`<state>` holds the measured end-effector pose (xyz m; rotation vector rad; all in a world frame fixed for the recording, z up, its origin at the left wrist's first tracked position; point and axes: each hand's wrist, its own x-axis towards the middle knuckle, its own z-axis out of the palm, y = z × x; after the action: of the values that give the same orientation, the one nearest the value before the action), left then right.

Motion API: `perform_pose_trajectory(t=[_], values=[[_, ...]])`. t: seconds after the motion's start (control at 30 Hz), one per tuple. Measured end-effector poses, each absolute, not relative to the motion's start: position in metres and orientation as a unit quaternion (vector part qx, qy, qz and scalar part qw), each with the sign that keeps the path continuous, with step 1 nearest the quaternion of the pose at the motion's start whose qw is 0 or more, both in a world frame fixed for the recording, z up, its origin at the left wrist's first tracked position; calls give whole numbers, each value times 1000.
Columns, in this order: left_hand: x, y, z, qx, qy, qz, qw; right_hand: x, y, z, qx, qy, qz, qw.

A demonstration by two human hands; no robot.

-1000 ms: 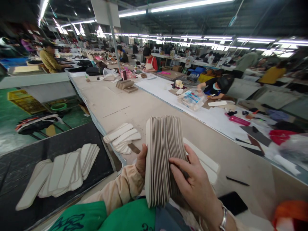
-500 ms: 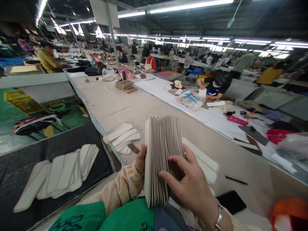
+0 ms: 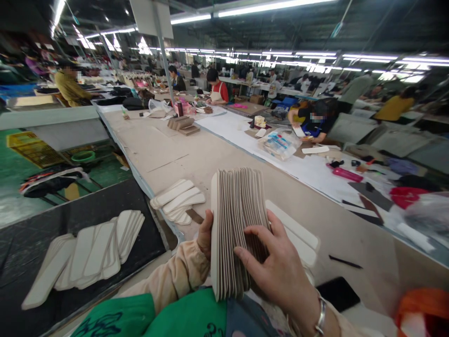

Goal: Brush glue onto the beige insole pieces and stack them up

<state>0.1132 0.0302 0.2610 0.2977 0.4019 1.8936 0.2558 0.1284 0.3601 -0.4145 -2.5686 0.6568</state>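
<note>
A thick stack of long, rounded beige strips point(image 3: 231, 234) stands on edge between my hands, close to my body. My left hand point(image 3: 205, 234) grips its left side, with the thumb showing and the other fingers hidden behind. My right hand point(image 3: 277, 257) holds the right side, its thumb and index finger resting on the strips' edges. More pale strips point(image 3: 178, 201) lie fanned on the table beyond my left hand. Two or so pale strips point(image 3: 294, 234) lie behind my right hand. On the black board point(image 3: 140, 248) at left are overlapping strips point(image 3: 94, 248).
A black phone-like slab point(image 3: 338, 294) and a thin black stick point(image 3: 345, 261) lie at right, near an orange item point(image 3: 424, 309). Brown blocks point(image 3: 183, 125) sit farther up the table point(image 3: 210, 154). Across it, a person point(image 3: 315, 121) works beside a plastic bag point(image 3: 279, 144).
My right thumb has shifted slightly to the right along the strip edges. The person across the table has raised their head a little and moved the pale piece in their hands.
</note>
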Motion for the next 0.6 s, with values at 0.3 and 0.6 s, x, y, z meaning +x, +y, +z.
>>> perform_pose_trajectory(t=[0.3,0.6], values=[[112,33,262,108,167,799,567,254,126,358,-144,-923,237,267],[114,33,267,107,171,793,575,253,127,353,-83,-921,260,277]])
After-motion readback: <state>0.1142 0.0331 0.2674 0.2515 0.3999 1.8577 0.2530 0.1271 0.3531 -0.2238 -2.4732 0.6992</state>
